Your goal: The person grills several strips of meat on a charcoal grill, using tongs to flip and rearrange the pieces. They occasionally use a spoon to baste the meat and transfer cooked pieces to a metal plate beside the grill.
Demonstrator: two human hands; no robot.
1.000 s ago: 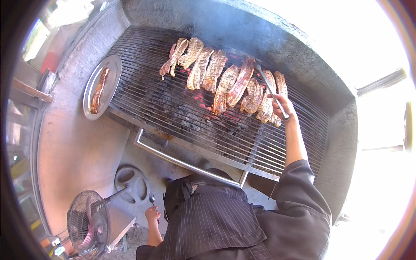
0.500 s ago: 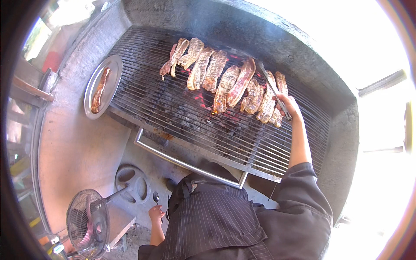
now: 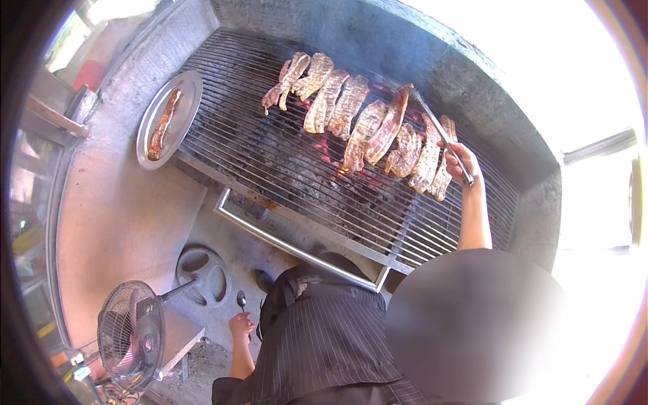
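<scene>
My right hand (image 3: 466,162) is closed on metal tongs (image 3: 440,125) over the right part of the grill. The tongs' tips are at the far end of a long meat strip (image 3: 389,131), which looks slightly raised there; whether they pinch it is hard to tell. Several browned strips lie side by side around it, including a pair of strips (image 3: 331,101) to its left and a strip (image 3: 426,162) under the tongs. Low at my left side, my left hand (image 3: 240,327) grips a spoon (image 3: 241,298), bowl upward. A blurred patch covers my right upper arm.
Glowing coals (image 3: 327,150) and a small flame show beneath the grate (image 3: 270,169). An oval metal plate (image 3: 192,101) with one cooked strip rests on the left ledge. A metal bar handle (image 3: 297,254) runs along the front. A pedestal fan (image 3: 131,337) stands at lower left.
The whole view has shifted slightly. The far end of the strip at the tongs' tips has moved a little right and appears higher. My left hand keeps the spoon low.
</scene>
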